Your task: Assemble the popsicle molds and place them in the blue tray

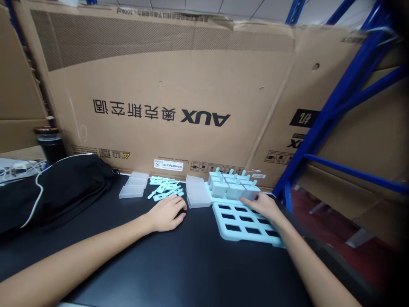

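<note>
My left hand (168, 213) lies slack and released on the bench (179, 268), just beside the loose blue sticks (163, 186); my right hand (262, 206) meets the front-right mould (250, 193), but from here I can't tell whether it grips. The moulds (234, 192) stand behind the blue frame (234, 236).
</note>
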The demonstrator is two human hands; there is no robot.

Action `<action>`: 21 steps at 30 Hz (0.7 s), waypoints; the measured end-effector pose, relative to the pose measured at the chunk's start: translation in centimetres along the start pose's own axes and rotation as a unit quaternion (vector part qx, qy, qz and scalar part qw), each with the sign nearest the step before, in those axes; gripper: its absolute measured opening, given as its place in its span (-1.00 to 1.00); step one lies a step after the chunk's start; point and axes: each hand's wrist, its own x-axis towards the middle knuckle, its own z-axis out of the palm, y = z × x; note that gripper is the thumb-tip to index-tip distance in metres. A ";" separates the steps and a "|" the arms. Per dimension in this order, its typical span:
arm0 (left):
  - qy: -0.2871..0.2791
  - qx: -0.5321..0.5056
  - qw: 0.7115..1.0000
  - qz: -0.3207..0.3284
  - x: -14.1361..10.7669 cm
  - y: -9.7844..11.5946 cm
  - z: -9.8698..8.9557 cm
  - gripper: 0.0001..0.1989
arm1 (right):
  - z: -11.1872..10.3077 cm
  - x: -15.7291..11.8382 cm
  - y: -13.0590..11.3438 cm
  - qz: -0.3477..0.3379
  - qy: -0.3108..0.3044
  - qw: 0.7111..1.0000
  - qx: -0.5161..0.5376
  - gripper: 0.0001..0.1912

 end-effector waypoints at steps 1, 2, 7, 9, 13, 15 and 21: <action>0.000 -0.002 1.000 -0.002 0.0 0.0 0.0 -0.87 | -0.1 0.0 -0.1 0.001 -0.003 1.000 -0.022 -0.59; 0.001 -0.003 1.000 -0.003 0.0 0.0 0.0 -0.87 | -0.1 -0.1 -0.2 0.001 -0.006 0.999 -0.040 -0.58; -0.005 -0.009 1.000 -0.007 0.0 0.0 0.1 -0.87 | -0.2 -0.2 -0.8 0.031 0.019 0.997 -0.064 -0.47; -0.006 -0.011 1.000 -0.008 0.0 0.0 0.0 -0.86 | -0.2 -0.2 -1.1 0.055 0.036 0.995 -0.070 -0.37; -0.012 -0.014 1.000 -0.011 0.1 0.1 -0.2 -0.86 | -0.3 -0.5 -1.3 0.076 0.060 0.995 -0.040 -0.30; -0.014 -0.017 1.000 -0.012 0.2 0.1 -0.2 -0.86 | -0.6 -0.8 -1.4 0.066 0.083 0.994 -0.018 -0.35; -0.014 -0.023 1.000 -0.012 0.2 0.0 -0.2 -0.86 | -2.0 -1.8 -2.5 0.053 0.141 0.988 0.026 -0.53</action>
